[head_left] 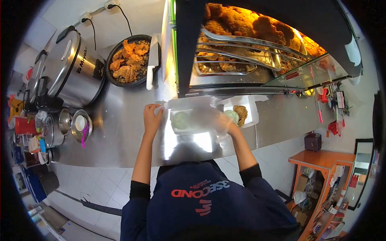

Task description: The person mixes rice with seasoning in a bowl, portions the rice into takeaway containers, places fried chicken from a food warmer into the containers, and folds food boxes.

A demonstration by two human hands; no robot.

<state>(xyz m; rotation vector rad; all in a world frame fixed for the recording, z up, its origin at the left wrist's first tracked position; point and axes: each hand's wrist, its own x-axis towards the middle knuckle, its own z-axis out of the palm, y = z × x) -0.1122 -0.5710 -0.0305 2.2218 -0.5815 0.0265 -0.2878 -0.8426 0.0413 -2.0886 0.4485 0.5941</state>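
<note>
My left hand (152, 117) is at the left edge of a white food box (172, 105) on the steel counter, its fingers curled in; whether they grip anything is too small to tell. Inside that box lies a pale green round item (181, 120). My right hand (226, 123) is over the counter between this box and a second open white box (252, 109); it and something translucent around it are smeared by motion. The second box holds a piece of fried chicken (241, 115) and another pale green round item (231, 116).
A black pan (109, 64) of fried chicken stands at the upper left with a white-handled knife (153, 58) on its rim. Left of it are a large Miyako cooker (82, 66) and metal bowls (89, 134). A lit glass display case (241, 89) stands behind the boxes.
</note>
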